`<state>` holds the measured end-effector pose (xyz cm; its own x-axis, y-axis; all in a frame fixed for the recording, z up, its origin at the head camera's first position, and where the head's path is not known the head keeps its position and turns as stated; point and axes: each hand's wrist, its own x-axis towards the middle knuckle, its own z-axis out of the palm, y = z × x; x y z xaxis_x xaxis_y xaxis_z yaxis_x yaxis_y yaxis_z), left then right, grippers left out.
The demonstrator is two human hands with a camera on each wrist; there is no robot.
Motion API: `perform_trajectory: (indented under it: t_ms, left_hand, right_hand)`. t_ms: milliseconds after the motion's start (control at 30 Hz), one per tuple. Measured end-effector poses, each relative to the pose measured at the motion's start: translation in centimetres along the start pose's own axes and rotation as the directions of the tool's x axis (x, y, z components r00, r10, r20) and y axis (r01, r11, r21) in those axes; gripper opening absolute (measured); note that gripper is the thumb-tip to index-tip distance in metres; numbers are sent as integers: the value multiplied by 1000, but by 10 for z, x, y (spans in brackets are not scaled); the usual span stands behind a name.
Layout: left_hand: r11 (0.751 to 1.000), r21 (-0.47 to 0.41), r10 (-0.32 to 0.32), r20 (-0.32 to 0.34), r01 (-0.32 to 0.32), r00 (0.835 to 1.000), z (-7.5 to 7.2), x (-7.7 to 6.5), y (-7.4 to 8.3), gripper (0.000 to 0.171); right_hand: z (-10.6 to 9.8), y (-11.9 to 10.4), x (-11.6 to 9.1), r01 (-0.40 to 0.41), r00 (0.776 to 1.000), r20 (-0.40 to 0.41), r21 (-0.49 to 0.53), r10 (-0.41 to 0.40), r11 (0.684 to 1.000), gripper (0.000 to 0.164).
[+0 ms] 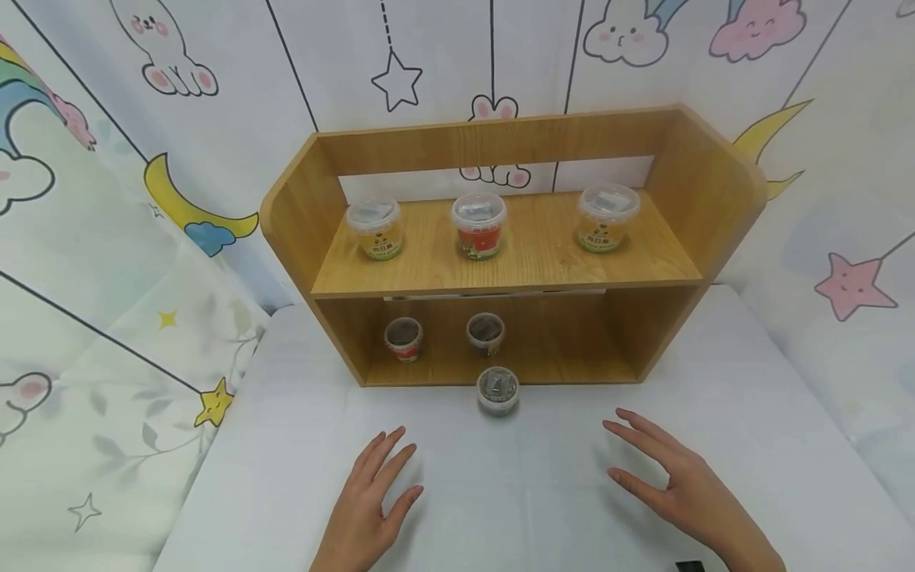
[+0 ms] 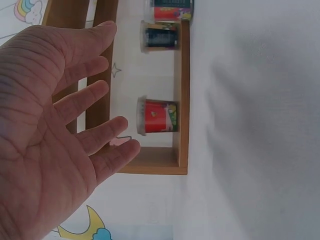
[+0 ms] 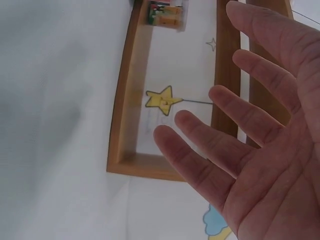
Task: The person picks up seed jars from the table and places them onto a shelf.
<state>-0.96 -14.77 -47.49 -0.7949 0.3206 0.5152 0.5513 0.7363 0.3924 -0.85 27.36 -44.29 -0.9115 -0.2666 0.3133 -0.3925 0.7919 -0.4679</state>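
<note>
My left hand hovers over the front left of the white table, fingers spread, holding nothing. My right hand is likewise spread and bare at the front right. Between them and farther back, a small lidded cup stands on the table just before the wooden shelf. On the lower level are a red-labelled cup at the left and a dark-topped cup near the middle. The left wrist view shows the red cup from the side, with the left fingers overlapping the shelf.
On the upper level stand a yellow-labelled tub at the left, a red-labelled tub in the middle and another yellow-labelled tub at the right. Patterned cloth hangs behind and beside the table. A small black object shows near the right wrist.
</note>
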Motion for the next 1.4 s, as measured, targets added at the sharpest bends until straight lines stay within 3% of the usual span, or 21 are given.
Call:
perform_trajectory:
  t_ms: [167, 400, 700, 800, 1067, 1400]
  left_hand:
    - [1000, 17, -12, 5, 12, 1000, -1, -1, 0, 60]
    - [1000, 10, -9, -1, 9, 1000, -2, -3, -2, 61]
    - [1000, -3, -17, 6, 17, 1000, -3, -2, 1, 61]
    - [1000, 0, -13, 10, 13, 1000, -3, -2, 2, 61]
    - [1000, 9, -27, 23, 27, 999, -3, -3, 3, 59]
    - [999, 13, -34, 30, 34, 999, -2, -4, 2, 60]
  right_hand:
    - [-1, -2, 13, 25, 1000, 11, -15, -25, 1000, 68]
    - [3, -8, 46, -16, 991, 135, 87, 4, 996, 60]
    - [43, -15, 101, 149, 969, 168, 190, -182, 970, 62]
    - [60, -15, 113, 156, 957, 201, 244, -207, 957, 62]
    - [100, -13, 126, 199, 941, 225, 233, -252, 952, 65]
    - [110, -19, 131, 177, 956, 193, 220, -221, 959, 57]
